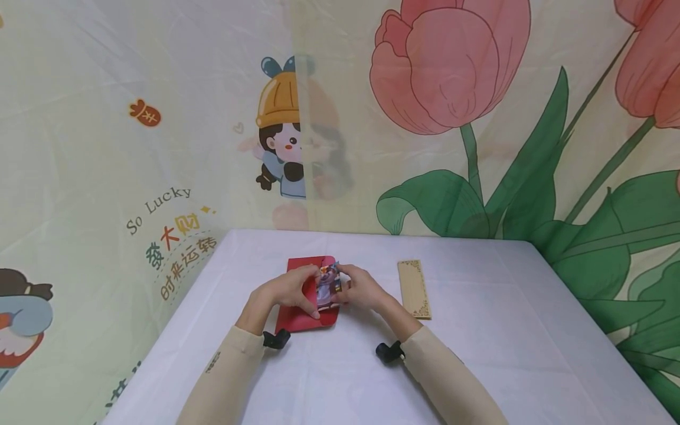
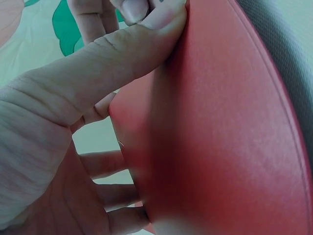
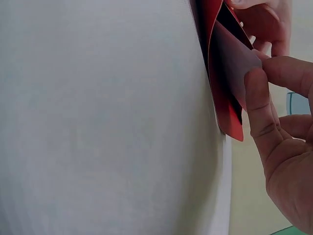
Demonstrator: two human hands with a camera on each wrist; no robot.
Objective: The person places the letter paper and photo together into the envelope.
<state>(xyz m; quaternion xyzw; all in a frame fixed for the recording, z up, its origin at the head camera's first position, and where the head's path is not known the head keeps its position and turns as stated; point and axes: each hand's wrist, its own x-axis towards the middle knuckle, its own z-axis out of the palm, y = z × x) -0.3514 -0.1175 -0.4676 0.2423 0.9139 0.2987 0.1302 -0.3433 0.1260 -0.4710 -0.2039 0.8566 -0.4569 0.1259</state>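
Note:
A red envelope [image 1: 305, 320] lies on the table, its mouth facing right. My left hand [image 1: 287, 287] grips it by the edge; in the left wrist view the thumb is on one side of the red wall [image 2: 234, 107] and the other fingers reach behind. My right hand [image 1: 363, 289] pinches a picture card [image 1: 328, 289] with a colourful cartoon figure, thumb against fingers. In the right wrist view the card's pale face [image 3: 237, 58] stands partly between the envelope's parted walls, and its inner end is hidden there.
To the right of the right hand lies a narrow tan strip [image 1: 414, 289] with ornate brown corners. The table has a white cover [image 1: 478, 366]. Printed cloth with tulips and cartoon figures hangs behind and beside it. A black wrist camera [image 1: 389, 352] sits by each sleeve cuff.

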